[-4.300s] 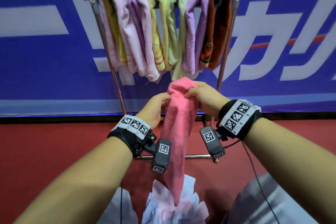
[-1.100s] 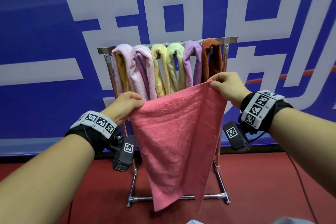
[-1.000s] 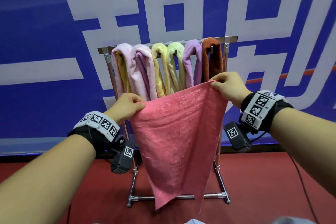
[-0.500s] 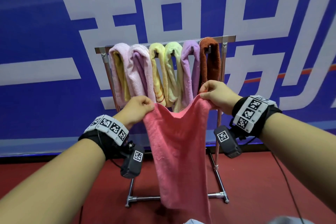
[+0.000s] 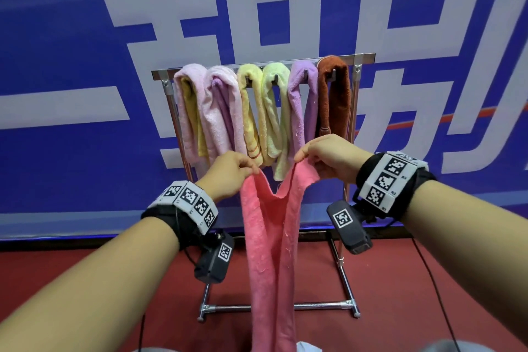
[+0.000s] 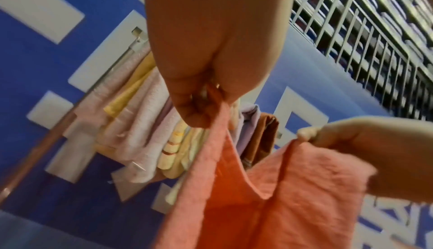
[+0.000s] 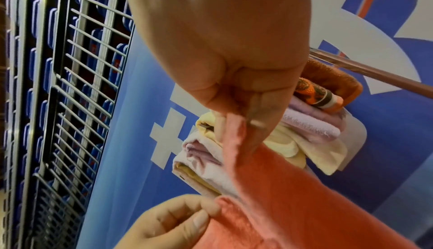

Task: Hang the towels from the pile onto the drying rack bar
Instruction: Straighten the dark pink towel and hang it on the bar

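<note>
Both forearms extended forward, wrists banded. Left hand and right hand raised close together, fingers curled, each in a pinching grip, knuckles up.

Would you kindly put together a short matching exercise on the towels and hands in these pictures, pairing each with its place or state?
Column one:
1. brown towel
2. pink towel
3. pale pink towel
4. left hand

Column two:
A. hangs at the left end of the rack bar
B. pinches one top corner of the pink towel
C. held up in front of the rack, sagging between two hands
D. hangs at the right end of the rack bar

Pairs: 1-D, 2-C, 3-A, 4-B. The right hand pinches the other corner.
</note>
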`<control>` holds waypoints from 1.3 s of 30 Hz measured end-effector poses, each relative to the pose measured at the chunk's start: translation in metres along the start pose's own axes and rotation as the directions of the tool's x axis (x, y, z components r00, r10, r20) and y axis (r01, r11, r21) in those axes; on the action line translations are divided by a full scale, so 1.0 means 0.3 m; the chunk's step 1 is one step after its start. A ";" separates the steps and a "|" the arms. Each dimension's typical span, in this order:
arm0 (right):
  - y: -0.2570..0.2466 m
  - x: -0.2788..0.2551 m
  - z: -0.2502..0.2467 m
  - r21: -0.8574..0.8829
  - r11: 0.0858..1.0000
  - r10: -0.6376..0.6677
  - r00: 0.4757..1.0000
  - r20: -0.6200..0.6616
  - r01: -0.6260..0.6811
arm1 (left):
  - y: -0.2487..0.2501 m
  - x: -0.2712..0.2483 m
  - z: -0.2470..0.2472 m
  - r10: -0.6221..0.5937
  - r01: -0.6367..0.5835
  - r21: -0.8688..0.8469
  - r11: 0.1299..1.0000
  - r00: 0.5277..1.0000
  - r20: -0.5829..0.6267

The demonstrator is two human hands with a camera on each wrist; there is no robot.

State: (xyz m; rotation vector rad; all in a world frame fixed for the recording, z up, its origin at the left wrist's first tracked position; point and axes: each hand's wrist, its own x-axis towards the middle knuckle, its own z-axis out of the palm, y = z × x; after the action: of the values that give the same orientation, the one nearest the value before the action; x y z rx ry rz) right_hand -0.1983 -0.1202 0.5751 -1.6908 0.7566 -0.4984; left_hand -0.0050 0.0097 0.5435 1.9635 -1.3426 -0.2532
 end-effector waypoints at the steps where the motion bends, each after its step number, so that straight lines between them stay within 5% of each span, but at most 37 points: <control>1: 0.007 -0.002 -0.004 -0.066 0.998 -0.005 1.000 0.013 0.006 | -0.019 -0.008 0.001 -0.015 0.015 0.004 1.000 1.000 0.013; 6: 0.040 -0.011 -0.006 -0.317 0.929 -0.147 0.978 0.149 0.188 | -0.013 -0.026 0.003 -0.055 0.057 -0.096 0.994 0.998 0.017; 20: 0.020 0.018 0.090 -0.556 0.692 -0.467 0.873 0.141 0.460 | 0.164 -0.064 -0.012 0.035 0.029 -0.324 0.946 0.981 0.191; 36: 0.069 0.012 0.108 -0.468 0.749 -0.420 0.882 0.212 0.469 | 0.143 -0.062 -0.029 0.134 -0.129 -0.035 0.991 0.963 0.236; 39: 0.076 -0.010 0.112 -0.329 0.841 -0.352 0.896 0.272 0.430 | 0.144 -0.065 -0.021 0.139 -0.136 -0.032 0.990 0.971 0.192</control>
State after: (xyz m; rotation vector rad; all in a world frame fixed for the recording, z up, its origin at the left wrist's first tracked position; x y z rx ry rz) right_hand -0.1827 -0.0980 0.5450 -2.2488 0.3643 -0.4691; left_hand -0.0414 0.0215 0.5721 1.8578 -1.5882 -0.3978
